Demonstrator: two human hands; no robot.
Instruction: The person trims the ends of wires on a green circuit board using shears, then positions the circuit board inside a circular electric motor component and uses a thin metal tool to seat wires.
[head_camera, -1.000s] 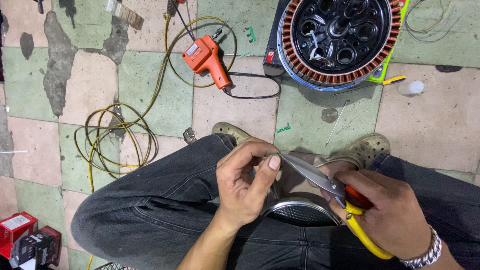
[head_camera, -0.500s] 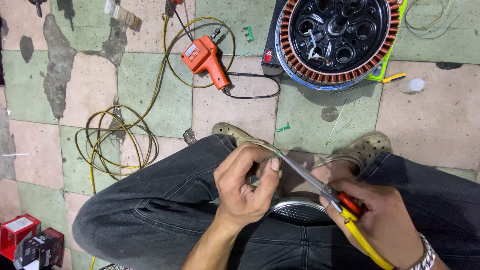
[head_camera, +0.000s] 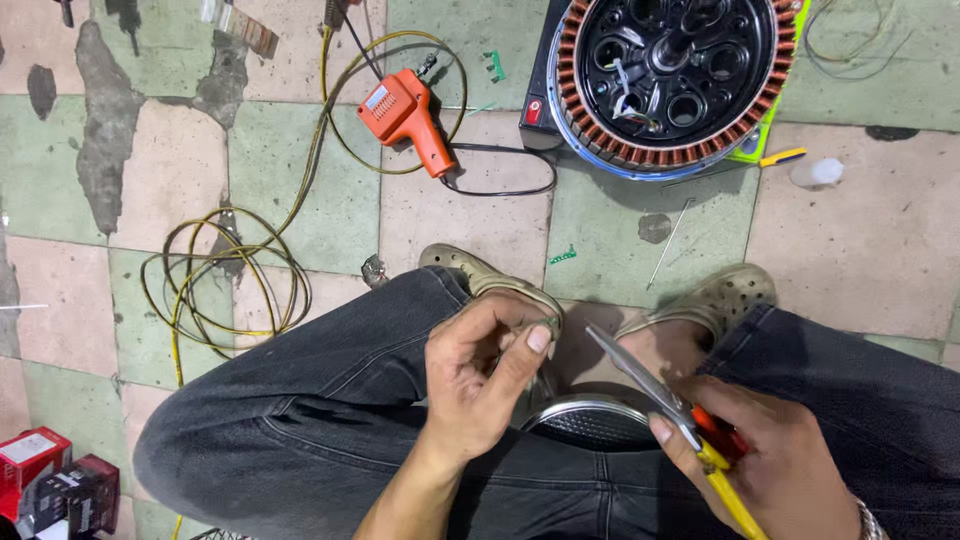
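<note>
Pinching something too small to identify, your left hand (head_camera: 480, 385) faced the scissors (head_camera: 668, 405) gripped in your right hand (head_camera: 775, 470), above worn checkered floor tiles (head_camera: 300, 190).

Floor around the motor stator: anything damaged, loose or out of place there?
Yes. The floor tiles are worn, with dark patches where the surface is gone. A yellow cable lies in a loose tangle beside the left knee, and the orange soldering gun lies on its side near the stator, with small scraps scattered about.
</note>
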